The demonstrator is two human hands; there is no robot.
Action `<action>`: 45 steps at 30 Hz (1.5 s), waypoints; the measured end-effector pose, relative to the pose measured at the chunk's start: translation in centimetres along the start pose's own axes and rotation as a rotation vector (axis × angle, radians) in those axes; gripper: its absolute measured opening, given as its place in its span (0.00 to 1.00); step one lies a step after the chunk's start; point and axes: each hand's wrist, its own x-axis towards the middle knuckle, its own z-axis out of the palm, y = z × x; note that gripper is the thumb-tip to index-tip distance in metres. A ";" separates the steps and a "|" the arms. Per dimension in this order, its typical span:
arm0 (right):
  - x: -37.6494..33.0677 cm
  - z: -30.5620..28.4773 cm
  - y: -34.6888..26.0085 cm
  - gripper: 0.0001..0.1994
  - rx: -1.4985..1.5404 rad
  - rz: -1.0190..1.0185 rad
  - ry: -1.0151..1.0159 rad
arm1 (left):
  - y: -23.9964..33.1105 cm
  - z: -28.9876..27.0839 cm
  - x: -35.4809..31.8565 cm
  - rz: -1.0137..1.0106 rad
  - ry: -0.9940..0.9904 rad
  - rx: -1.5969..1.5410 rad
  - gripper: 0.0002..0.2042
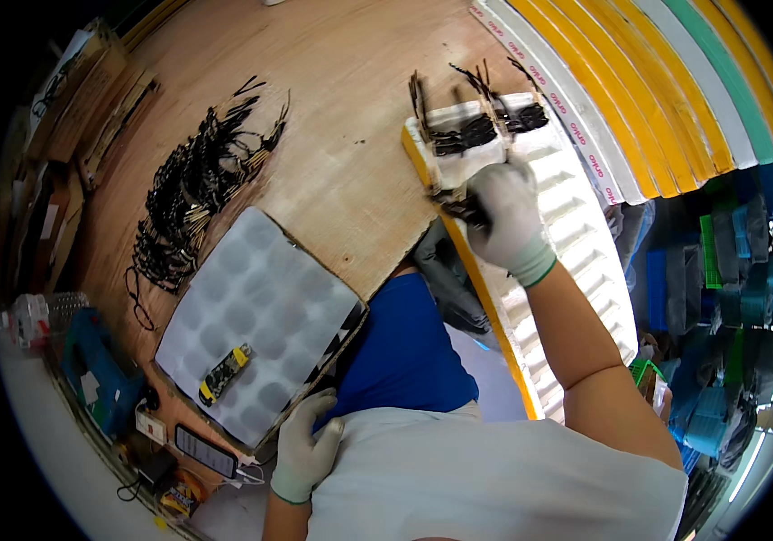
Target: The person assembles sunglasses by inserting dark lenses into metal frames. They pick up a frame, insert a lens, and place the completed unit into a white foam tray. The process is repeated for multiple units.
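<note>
My right hand [503,203], in a white knit glove with a green cuff, is over the white foam tray [576,225] with its row of slots and yellow side. Its fingers, a little blurred, close around a bundle of black cords [464,209] at the tray's left edge. Just beyond lie two more bundles of black cords [466,135], loose ends sticking out past the tray's far edge. Low in the picture, my left hand [305,451], gloved the same way, rests by my body with its thumb apart from its fingers, holding nothing, beside the grey dotted sheet [269,261].
A long heap of black cords [183,185] with tan ends lies on the wooden table [350,81]. A yellow-and-black cutter [224,374] sits on the sheet. Lower left are a phone [206,451] and a teal tool [102,374]. Foam trays [621,90] stand at the right.
</note>
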 end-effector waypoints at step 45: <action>2.3 10.7 -7.8 0.40 -0.134 -0.125 -0.651 | -1.0 -1.0 -2.5 0.009 0.057 0.004 0.18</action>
